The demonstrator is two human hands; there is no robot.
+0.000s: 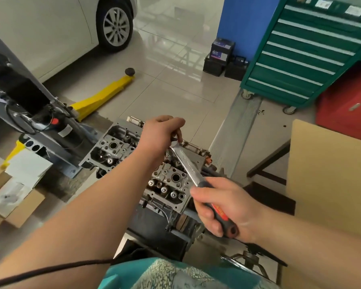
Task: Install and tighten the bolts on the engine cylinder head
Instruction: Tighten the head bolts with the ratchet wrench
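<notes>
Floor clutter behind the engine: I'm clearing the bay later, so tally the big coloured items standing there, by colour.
Green: 1, the drawer tool cabinet
Red: 1, the cabinet beside it
Yellow: 1, the floor jack
Black: 3, the batteries stacked at the blue pillar
Total: 6

Left hand (162, 133) covers the wrench (188, 165) head, so can't tell what it's pinching there. Forearm hides the cylinder head (169, 180) middle. Toolbox (308, 51) is cropped at the right edge.
</notes>
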